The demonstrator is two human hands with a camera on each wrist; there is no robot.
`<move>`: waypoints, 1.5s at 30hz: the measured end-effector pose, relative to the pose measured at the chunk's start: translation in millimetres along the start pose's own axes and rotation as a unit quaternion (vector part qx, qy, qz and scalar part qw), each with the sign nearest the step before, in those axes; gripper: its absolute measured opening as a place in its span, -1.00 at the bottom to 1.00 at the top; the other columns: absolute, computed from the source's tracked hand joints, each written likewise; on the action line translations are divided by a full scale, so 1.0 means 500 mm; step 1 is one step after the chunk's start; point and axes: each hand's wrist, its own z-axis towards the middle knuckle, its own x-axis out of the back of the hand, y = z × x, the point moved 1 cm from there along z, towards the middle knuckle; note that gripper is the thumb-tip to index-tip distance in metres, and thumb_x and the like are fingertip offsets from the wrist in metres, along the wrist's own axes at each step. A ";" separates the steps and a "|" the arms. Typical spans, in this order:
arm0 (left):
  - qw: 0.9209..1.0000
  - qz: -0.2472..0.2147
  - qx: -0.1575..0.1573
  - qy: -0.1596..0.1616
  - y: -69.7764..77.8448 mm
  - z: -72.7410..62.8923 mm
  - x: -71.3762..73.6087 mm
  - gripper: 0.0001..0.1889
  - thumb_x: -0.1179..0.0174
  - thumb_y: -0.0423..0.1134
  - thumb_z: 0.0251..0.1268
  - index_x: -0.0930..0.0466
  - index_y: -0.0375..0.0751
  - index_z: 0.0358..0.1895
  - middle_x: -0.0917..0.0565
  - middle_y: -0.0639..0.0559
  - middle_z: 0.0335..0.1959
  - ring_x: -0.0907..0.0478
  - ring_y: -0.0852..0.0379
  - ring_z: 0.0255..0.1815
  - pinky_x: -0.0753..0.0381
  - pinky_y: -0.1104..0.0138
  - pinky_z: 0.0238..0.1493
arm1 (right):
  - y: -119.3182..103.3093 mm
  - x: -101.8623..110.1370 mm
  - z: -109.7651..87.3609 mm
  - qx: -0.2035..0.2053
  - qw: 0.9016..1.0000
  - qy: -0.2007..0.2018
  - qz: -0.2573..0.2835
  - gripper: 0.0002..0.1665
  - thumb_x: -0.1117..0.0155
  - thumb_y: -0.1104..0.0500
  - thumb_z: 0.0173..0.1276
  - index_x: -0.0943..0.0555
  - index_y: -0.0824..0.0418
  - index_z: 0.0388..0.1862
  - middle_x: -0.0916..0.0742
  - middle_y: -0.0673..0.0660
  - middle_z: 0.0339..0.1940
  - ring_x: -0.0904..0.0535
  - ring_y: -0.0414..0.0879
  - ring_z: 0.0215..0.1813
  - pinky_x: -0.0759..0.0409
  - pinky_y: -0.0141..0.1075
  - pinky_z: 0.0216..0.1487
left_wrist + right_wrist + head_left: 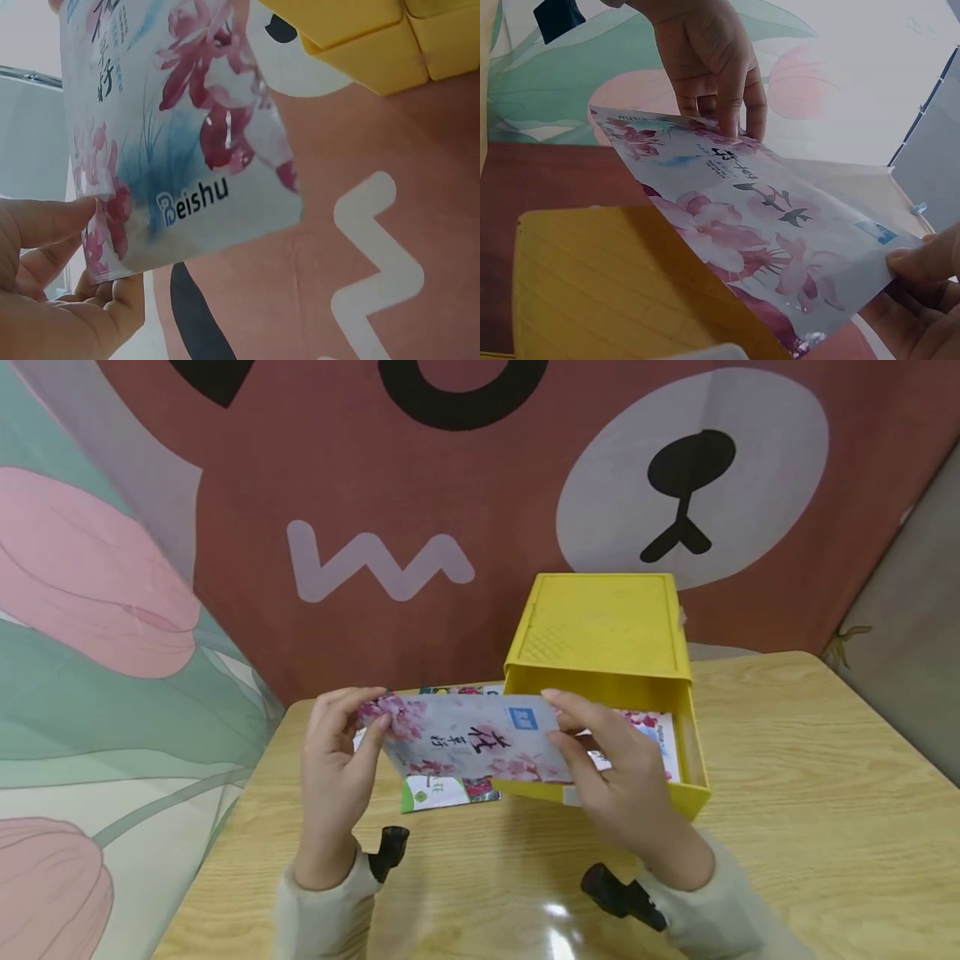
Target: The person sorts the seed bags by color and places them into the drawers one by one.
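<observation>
Both hands hold up a flat white packet (457, 739) with pink flowers, dark characters and a small blue label. At one end, the left hand (337, 760) pinches it between thumb and fingers. The right hand (618, 760) pinches the other end, near the blue label. "Beishu" is printed on the packet (195, 157) in the left wrist view. Behind the right hand stands a yellow box (600, 627) with its drawer (697, 768) pulled out. Another flowered packet (663, 743) lies inside the drawer, partly hidden by the right hand.
On the wooden table (810, 760), a green-and-white packet (442, 793) lies beneath the held one, largely covered by it. A cloth with a bear face (450, 485) hangs behind the table. Black wrist cameras (622, 893) sit at both sleeves.
</observation>
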 end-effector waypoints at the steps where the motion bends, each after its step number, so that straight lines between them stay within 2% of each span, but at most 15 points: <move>1: 1.000 -0.003 -0.002 0.002 0.000 0.002 -0.004 -0.70 -0.03 -0.75 -0.09 -0.44 -0.57 -0.19 -0.36 -0.09 -0.22 -0.31 0.11 -0.21 -0.42 0.50 -0.21 | 0.000 0.004 0.001 -0.004 1.000 0.002 -0.005 -0.62 -0.02 0.11 0.27 -0.46 0.38 -0.08 -0.60 0.14 -0.47 -0.50 -0.13 -0.42 -0.51 -0.49 -0.40; 6: 1.000 -0.021 -0.019 0.006 0.002 0.010 -0.022 -0.71 -0.04 -0.75 -0.10 -0.44 -0.58 -0.20 -0.37 -0.13 -0.23 -0.33 0.10 -0.23 -0.42 0.49 -0.27 | 0.004 0.021 0.005 -0.027 1.000 0.005 -0.015 -0.60 -0.02 0.07 0.28 -0.47 0.35 -0.06 -0.61 0.14 -0.45 -0.49 -0.17 -0.42 -0.49 -0.53 -0.37; 16: 0.998 -0.033 -0.057 0.002 0.013 0.026 -0.046 -0.70 -0.03 -0.77 -0.12 -0.45 -0.58 -0.21 -0.37 -0.22 -0.25 -0.35 0.09 -0.27 -0.45 0.48 -0.36 | 0.011 0.050 0.010 0.000 0.999 0.033 -0.009 -0.58 -0.07 0.12 0.24 -0.47 0.48 -0.13 -0.60 0.20 -0.51 -0.47 -0.24 -0.43 -0.46 -0.56 -0.40; 25: 0.998 -0.026 -0.062 -0.006 0.025 0.047 -0.063 -0.73 -0.02 -0.74 -0.07 -0.46 -0.55 -0.21 -0.39 -0.17 -0.23 -0.31 0.06 -0.23 -0.41 0.49 -0.37 | 0.018 0.072 0.009 -0.030 0.998 0.062 -0.007 -0.53 -0.09 0.07 0.23 -0.45 0.49 -0.12 -0.60 0.24 -0.54 -0.49 -0.26 -0.43 -0.42 -0.56 -0.45; 32: 0.996 -0.051 -0.075 -0.018 0.032 0.055 -0.074 -0.74 -0.01 -0.72 -0.05 -0.45 -0.54 -0.21 -0.39 -0.19 -0.25 -0.26 0.07 -0.35 -0.28 0.48 -0.51 | 0.019 0.089 0.007 -0.048 0.996 0.068 -0.027 -0.58 -0.15 0.17 0.18 -0.45 0.47 -0.09 -0.61 0.25 -0.50 -0.50 -0.24 -0.41 -0.37 -0.57 -0.51; 38: 0.994 -0.068 -0.079 -0.032 0.036 0.059 -0.088 -0.75 -0.01 -0.71 -0.04 -0.45 -0.54 -0.22 -0.39 -0.19 -0.25 -0.28 0.04 -0.29 -0.35 0.47 -0.42 | 0.020 0.102 0.002 -0.065 0.995 0.069 -0.044 -0.61 -0.18 0.27 0.14 -0.45 0.45 -0.06 -0.61 0.25 -0.46 -0.50 -0.23 -0.38 -0.34 -0.56 -0.52; 45: 0.992 -0.072 -0.079 -0.061 0.036 0.058 -0.106 -0.73 -0.04 -0.72 -0.06 -0.45 -0.52 -0.22 -0.41 -0.20 -0.25 -0.32 0.02 -0.24 -0.42 0.44 -0.34 | 0.029 0.117 -0.007 -0.076 0.992 0.090 -0.036 -0.61 -0.22 0.31 0.10 -0.46 0.48 -0.09 -0.62 0.22 -0.45 -0.52 -0.23 -0.38 -0.44 -0.55 -0.38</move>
